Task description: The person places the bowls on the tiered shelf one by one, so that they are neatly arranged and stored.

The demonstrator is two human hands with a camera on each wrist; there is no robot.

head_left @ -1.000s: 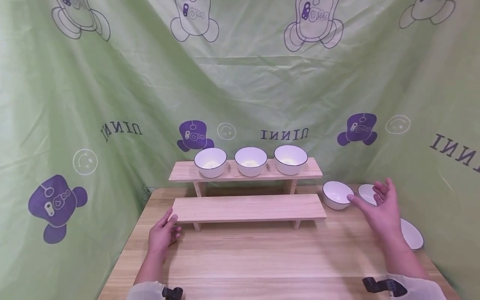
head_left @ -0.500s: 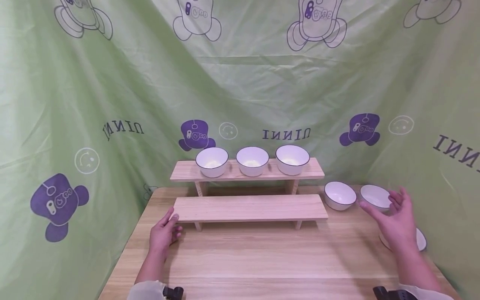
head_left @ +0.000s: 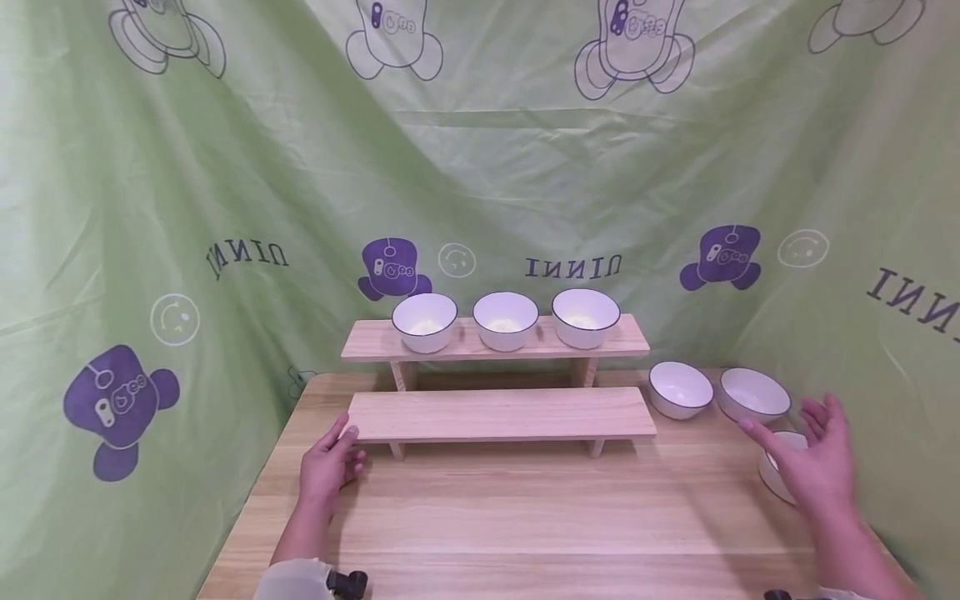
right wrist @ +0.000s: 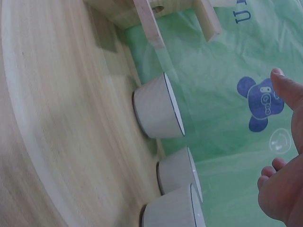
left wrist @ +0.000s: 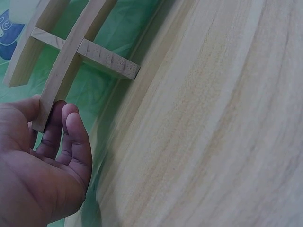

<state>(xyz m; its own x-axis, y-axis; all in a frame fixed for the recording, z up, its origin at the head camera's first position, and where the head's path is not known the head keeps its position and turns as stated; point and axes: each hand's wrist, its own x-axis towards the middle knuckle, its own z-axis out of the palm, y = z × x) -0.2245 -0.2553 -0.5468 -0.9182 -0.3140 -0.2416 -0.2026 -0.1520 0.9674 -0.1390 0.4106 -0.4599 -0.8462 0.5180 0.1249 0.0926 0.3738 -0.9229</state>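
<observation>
The right hand (head_left: 819,462) has shifted rightward, baring the whole rim of the corner bowl (head_left: 753,395) (partly covered before).

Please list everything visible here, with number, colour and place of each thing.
Table: one, pale wood, across the bottom
Upper board: one, pale wood, at the table's back
Lower board: one, pale wood, before the upper one
Shelf bowls: three, white, dark-rimmed, on the upper board
Table bowls: three, white, dark-rimmed, at the table's right
Cloth: count unclear, green with purple prints, behind and beside
Sleeves: two, whitish, bottom edge
Wrist straps: two, black, at the sleeves
Left hand: one, bare, pinching the lower board's left end
Right hand: one, bare, near the front table bowl, holding nothing
</observation>
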